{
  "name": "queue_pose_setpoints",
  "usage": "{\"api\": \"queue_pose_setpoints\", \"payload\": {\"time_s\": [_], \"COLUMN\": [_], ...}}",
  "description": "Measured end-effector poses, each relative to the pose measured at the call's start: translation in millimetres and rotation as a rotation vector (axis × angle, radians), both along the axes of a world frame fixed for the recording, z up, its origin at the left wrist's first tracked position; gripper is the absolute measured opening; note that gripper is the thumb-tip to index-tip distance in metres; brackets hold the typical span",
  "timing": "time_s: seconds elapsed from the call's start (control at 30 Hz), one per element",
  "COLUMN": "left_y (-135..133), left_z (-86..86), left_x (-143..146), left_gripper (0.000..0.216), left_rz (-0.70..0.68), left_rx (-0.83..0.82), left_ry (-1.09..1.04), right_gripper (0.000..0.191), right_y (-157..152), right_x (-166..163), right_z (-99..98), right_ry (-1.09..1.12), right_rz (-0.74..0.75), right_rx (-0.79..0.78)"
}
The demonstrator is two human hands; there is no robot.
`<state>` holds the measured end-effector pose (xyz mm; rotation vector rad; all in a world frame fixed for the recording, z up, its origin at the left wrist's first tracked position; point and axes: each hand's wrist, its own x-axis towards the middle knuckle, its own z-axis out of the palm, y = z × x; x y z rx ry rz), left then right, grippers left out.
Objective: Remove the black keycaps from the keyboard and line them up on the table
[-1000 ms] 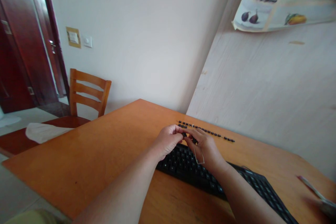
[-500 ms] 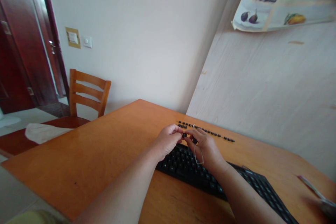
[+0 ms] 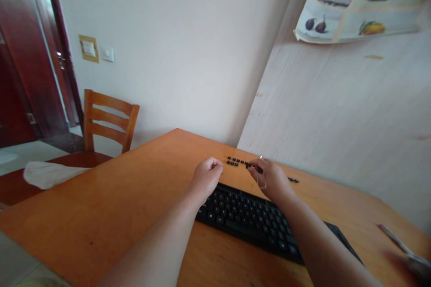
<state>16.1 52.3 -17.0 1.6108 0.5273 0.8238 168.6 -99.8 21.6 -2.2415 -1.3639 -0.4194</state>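
Note:
My right hand [image 3: 269, 177] pinches a small black keycap [image 3: 248, 166] over the rows of keycaps. The same hand also has a wire keycap puller [image 3: 262, 183] in it, its wire loop hanging below the fingers. My left hand [image 3: 207, 177] is closed above the keyboard's left end, fingers curled together, and nothing shows in it. Beneath both hands lies the black keyboard [image 3: 242, 215]; my right forearm hides part of its right side. Loose keycaps [image 3: 232, 163] stand in rows behind it, partly covered by my right hand.
The wooden table [image 3: 141, 197] meets the wall and a pale board [image 3: 330, 116] at the back. A slim pen-like object [image 3: 393, 235] lies at the right, near a blurred dark thing. A wooden chair [image 3: 109, 119] stands beyond the left edge.
My hands have come apart. The keycap that was between both hands' fingertips is now in my right hand, close to the rows. My left hand has drawn back slightly left.

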Motion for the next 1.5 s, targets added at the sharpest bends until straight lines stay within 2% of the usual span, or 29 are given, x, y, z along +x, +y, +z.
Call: {"api": "queue_pose_setpoints", "payload": {"time_s": [0.2, 0.47, 0.67, 0.9, 1.5], "left_y": [7, 9, 12, 11, 8], "left_z": [-4.6, -8.1, -11.0, -8.8, -5.6], "left_x": [0, 2, 3, 2, -1], "left_gripper": [0.012, 0.013, 0.013, 0.011, 0.012], "left_rz": [0.06, 0.073, 0.084, 0.096, 0.097], "left_rx": [-0.048, -0.039, -0.014, -0.028, 0.024], "left_ry": [-0.027, 0.006, 0.036, 0.052, 0.094], "right_gripper": [0.024, 0.024, 0.026, 0.028, 0.028], "right_y": [22, 47, 59, 62, 62], "right_x": [45, 77, 83, 82, 81], "right_z": [-8.9, -32.4, -41.2, -42.9, -47.2], "right_ry": [-0.011, -0.037, -0.064, -0.064, -0.081], "right_rz": [-0.096, -0.098, -0.098, -0.1, -0.14], "right_rx": [-0.233, -0.341, -0.403, -0.451, -0.463]}}
